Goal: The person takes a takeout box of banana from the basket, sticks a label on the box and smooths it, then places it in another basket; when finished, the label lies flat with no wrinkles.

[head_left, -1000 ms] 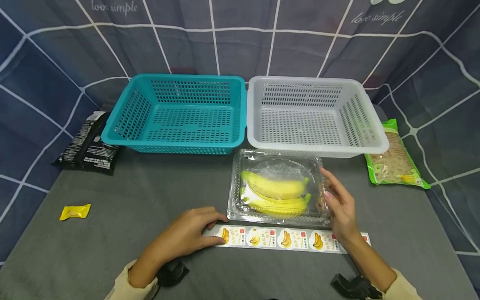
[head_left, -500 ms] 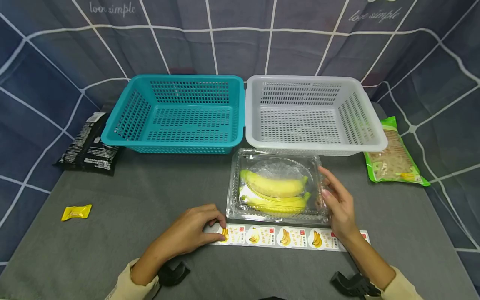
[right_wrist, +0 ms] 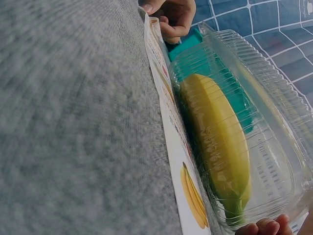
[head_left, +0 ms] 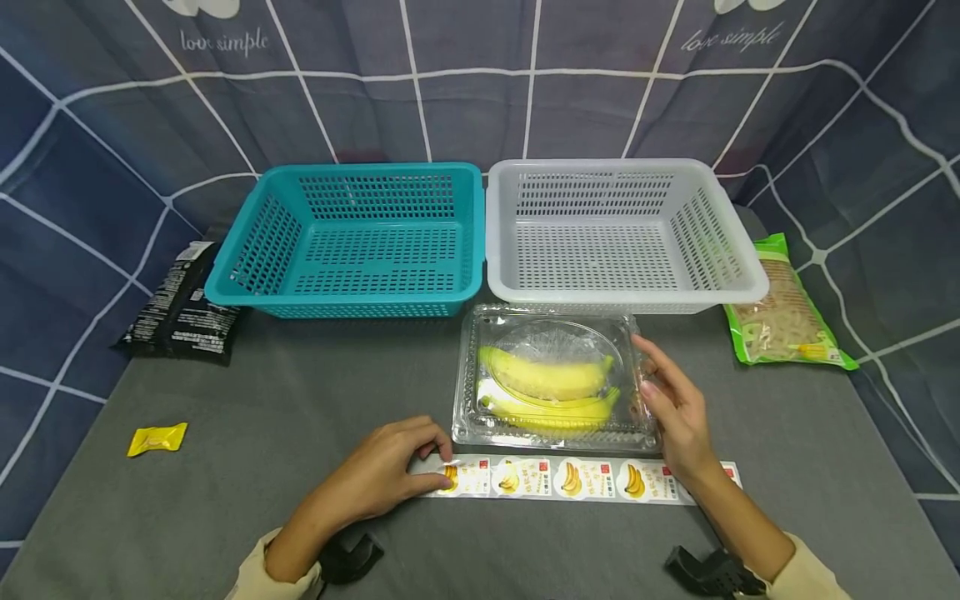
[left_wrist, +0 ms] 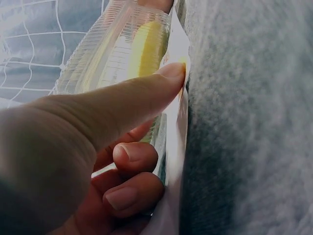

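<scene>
A clear plastic clamshell box with bananas inside lies in the middle of the table, its lid down. My right hand holds the box at its right side; fingertips show at the box's end in the right wrist view. Just in front of the box runs a white strip of banana stickers. My left hand pinches the strip's left end, thumb on the leftmost sticker and index finger at the far edge. In the left wrist view its other fingers are curled beside the strip.
A teal basket and a white basket stand side by side behind the box. At the left are a black packet and a small yellow wrapped piece. A green-edged bag leans at the right.
The left index finger and thumb have shifted slightly on the leftmost sticker. The right hand and the clamshell box keep their place; the head view has tilted a little.
</scene>
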`<state>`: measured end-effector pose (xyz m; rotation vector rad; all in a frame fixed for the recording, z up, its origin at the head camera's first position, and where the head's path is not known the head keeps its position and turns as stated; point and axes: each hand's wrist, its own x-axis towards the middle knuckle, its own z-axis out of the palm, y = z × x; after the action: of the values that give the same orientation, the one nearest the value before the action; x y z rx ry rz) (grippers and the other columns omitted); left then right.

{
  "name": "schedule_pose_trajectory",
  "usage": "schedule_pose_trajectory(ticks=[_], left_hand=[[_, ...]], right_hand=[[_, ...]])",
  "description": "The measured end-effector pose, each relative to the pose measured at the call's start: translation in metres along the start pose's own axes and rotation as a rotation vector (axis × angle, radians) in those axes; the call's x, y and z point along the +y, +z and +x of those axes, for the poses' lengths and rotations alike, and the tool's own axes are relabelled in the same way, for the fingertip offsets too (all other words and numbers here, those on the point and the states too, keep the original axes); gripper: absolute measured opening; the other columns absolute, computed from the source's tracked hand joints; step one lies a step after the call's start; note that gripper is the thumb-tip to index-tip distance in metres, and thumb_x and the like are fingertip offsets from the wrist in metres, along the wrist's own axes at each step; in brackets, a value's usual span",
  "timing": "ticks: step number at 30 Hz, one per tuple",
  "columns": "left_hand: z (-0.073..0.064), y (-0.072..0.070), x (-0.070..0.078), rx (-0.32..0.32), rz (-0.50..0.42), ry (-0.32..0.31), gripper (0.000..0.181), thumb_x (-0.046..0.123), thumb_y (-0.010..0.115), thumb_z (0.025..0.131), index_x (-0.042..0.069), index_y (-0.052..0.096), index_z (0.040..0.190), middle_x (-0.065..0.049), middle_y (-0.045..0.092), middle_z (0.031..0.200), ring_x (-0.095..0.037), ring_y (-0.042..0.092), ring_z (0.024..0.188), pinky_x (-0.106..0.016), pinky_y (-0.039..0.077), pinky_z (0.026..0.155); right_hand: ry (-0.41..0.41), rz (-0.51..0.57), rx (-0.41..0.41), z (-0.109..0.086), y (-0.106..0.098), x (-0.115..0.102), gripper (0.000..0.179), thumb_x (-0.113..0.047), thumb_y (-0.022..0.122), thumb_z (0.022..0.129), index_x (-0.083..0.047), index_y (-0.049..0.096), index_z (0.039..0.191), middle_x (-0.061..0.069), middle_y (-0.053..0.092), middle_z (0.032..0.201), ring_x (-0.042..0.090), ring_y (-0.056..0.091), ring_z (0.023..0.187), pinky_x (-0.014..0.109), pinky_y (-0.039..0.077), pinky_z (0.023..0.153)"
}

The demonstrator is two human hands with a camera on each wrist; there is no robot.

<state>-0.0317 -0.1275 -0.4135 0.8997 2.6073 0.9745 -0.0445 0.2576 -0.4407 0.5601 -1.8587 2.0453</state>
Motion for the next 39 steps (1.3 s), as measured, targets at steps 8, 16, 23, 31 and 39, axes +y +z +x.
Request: schedule_pose_trajectory(ticks=[8, 16, 23, 31, 39], left_hand=[[0.000, 0.001, -0.006, 0.035, -0.033, 0.078, 0.009, 0.029, 0.077, 0.094, 0.028, 0.068, 0.092, 0.012, 0.048, 0.078, -0.007, 0.046, 0.068, -0.023, 0.039, 0.062], [0.001, -0.001, -0.013, 0.086, -0.101, 0.091, 0.005, 0.027, 0.072, 0.098, 0.027, 0.070, 0.093, 0.015, 0.048, 0.079, -0.006, 0.047, 0.068, -0.021, 0.042, 0.060], [-0.002, -0.011, -0.015, 0.131, -0.093, 0.064, 0.013, 0.018, 0.078, 0.093, 0.027, 0.069, 0.090, 0.016, 0.049, 0.078, -0.005, 0.049, 0.070, -0.021, 0.042, 0.062], [-0.009, -0.026, -0.011, 0.178, -0.141, 0.045, 0.012, 0.017, 0.078, 0.093, 0.028, 0.072, 0.093, 0.015, 0.050, 0.079, -0.010, 0.048, 0.070, -0.025, 0.044, 0.062], [-0.010, -0.047, 0.005, 0.245, -0.140, 0.136, 0.015, 0.014, 0.078, 0.092, 0.027, 0.071, 0.096, 0.013, 0.048, 0.079, -0.016, 0.046, 0.065, -0.026, 0.040, 0.055]], right_hand=[[-0.002, -0.021, 0.005, 0.000, -0.001, 0.001, 0.052, 0.012, 0.041, 0.095, 0.013, 0.044, 0.147, 0.013, 0.047, 0.108, 0.010, 0.040, 0.065, 0.027, 0.034, 0.051], [-0.006, 0.015, -0.005, 0.001, 0.001, -0.001, 0.051, 0.012, 0.040, 0.096, 0.014, 0.042, 0.147, 0.013, 0.044, 0.106, 0.009, 0.043, 0.063, 0.027, 0.038, 0.050], [-0.013, 0.042, -0.015, 0.001, 0.001, 0.000, 0.050, 0.012, 0.039, 0.097, 0.015, 0.040, 0.147, 0.013, 0.043, 0.106, 0.008, 0.046, 0.064, 0.026, 0.042, 0.051], [-0.026, 0.079, -0.022, 0.001, 0.002, 0.001, 0.051, 0.014, 0.038, 0.096, 0.017, 0.039, 0.147, 0.012, 0.045, 0.103, 0.008, 0.048, 0.064, 0.025, 0.044, 0.052], [-0.020, 0.041, 0.011, 0.002, 0.003, 0.001, 0.050, 0.014, 0.041, 0.095, 0.016, 0.043, 0.145, 0.011, 0.048, 0.105, 0.010, 0.044, 0.067, 0.023, 0.040, 0.054]])
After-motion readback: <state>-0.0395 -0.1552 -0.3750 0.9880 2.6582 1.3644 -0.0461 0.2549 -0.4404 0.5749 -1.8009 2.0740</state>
